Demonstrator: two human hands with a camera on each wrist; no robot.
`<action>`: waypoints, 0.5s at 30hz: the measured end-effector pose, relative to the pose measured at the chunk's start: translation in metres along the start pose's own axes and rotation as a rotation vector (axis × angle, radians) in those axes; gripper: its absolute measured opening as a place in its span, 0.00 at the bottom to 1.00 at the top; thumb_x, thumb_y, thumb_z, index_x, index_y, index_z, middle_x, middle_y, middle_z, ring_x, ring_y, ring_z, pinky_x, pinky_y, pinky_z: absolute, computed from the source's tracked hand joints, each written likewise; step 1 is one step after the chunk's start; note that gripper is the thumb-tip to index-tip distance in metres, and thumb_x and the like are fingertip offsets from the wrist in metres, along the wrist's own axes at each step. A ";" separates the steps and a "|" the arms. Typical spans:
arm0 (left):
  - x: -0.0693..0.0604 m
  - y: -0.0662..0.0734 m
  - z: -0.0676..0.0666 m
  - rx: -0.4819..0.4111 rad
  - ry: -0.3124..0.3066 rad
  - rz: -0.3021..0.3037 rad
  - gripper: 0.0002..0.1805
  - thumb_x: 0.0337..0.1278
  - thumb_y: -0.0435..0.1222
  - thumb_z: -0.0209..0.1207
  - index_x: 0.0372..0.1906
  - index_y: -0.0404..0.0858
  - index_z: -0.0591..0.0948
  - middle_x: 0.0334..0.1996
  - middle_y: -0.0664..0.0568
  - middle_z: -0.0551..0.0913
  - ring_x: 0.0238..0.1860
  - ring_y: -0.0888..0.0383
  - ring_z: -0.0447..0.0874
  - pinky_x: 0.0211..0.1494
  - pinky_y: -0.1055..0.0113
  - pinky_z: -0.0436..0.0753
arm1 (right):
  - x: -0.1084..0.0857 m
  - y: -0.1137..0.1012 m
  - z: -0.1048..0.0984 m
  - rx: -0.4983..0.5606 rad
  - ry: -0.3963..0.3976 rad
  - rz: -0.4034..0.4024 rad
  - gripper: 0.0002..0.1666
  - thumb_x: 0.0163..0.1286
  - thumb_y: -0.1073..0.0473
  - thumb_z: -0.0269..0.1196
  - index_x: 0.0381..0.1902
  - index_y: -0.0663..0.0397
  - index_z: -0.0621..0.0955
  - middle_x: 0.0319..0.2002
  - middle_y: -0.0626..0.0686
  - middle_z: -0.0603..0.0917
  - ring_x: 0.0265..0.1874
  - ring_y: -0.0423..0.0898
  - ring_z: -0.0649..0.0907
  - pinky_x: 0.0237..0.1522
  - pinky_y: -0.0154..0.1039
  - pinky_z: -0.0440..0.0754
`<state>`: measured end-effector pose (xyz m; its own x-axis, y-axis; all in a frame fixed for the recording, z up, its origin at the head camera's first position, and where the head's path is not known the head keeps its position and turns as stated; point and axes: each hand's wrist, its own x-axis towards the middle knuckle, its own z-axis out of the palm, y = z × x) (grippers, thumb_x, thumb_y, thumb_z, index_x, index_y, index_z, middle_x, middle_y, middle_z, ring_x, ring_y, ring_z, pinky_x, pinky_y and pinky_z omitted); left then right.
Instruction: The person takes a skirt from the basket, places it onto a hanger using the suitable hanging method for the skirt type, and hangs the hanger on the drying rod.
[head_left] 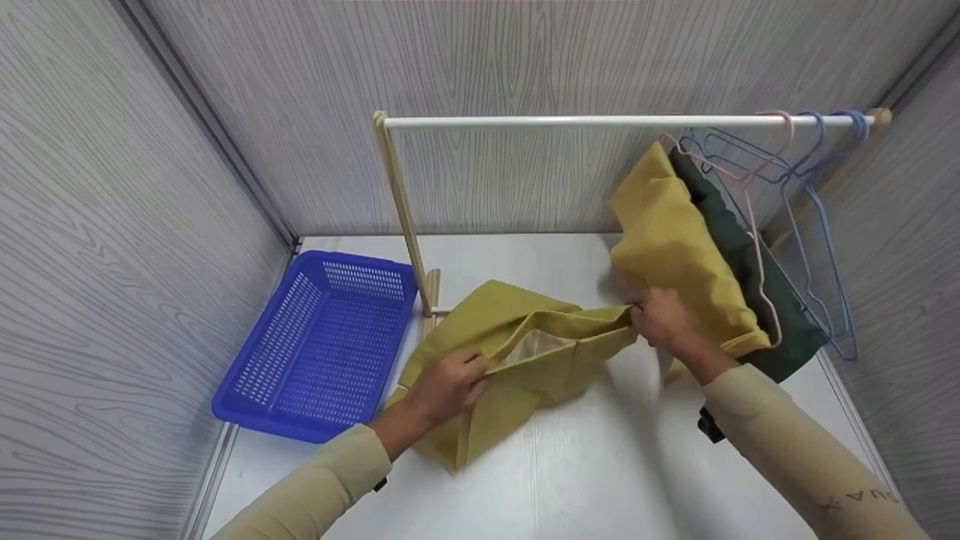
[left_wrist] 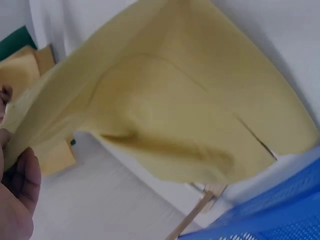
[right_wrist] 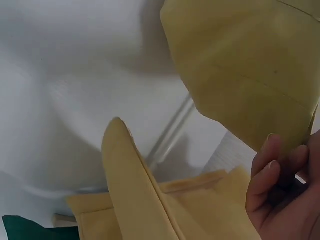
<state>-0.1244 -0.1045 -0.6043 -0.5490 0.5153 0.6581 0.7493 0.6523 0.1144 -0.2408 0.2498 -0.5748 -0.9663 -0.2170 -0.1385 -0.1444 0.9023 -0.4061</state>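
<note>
An olive-yellow cloth garment (head_left: 517, 394) is stretched between my two hands above the white table, its wide banded opening showing a pale inside. My left hand (head_left: 448, 382) grips the near-left part of that edge. Farther right, my right hand (head_left: 660, 321) pinches the other end of the edge. In the left wrist view the garment (left_wrist: 165, 100) hangs in a broad sheet with a short slit near its rim. Part of it also shows beside my fingers in the right wrist view, as olive cloth (right_wrist: 250, 70). Its exact kind is unclear.
A blue perforated basket (head_left: 337, 356) stands at left. Behind the garment, a rack with a white rail (head_left: 570, 121) and wooden legs spans the table. At its right end hang a yellow garment (head_left: 667, 232), a dark green garment (head_left: 784, 330) and pink and blue hangers (head_left: 799, 232).
</note>
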 end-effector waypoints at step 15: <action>0.042 -0.010 -0.028 -0.134 0.063 0.043 0.15 0.39 0.23 0.69 0.22 0.37 0.73 0.24 0.51 0.78 0.25 0.60 0.73 0.27 0.69 0.75 | -0.007 -0.007 0.016 -0.059 -0.007 -0.325 0.12 0.65 0.66 0.61 0.46 0.63 0.82 0.43 0.64 0.81 0.39 0.57 0.80 0.44 0.54 0.79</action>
<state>-0.1445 -0.1048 -0.5573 -0.4939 0.5029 0.7093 0.8168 0.5482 0.1801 -0.2295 0.2394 -0.5858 -0.8661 -0.4996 -0.0165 -0.4574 0.8055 -0.3767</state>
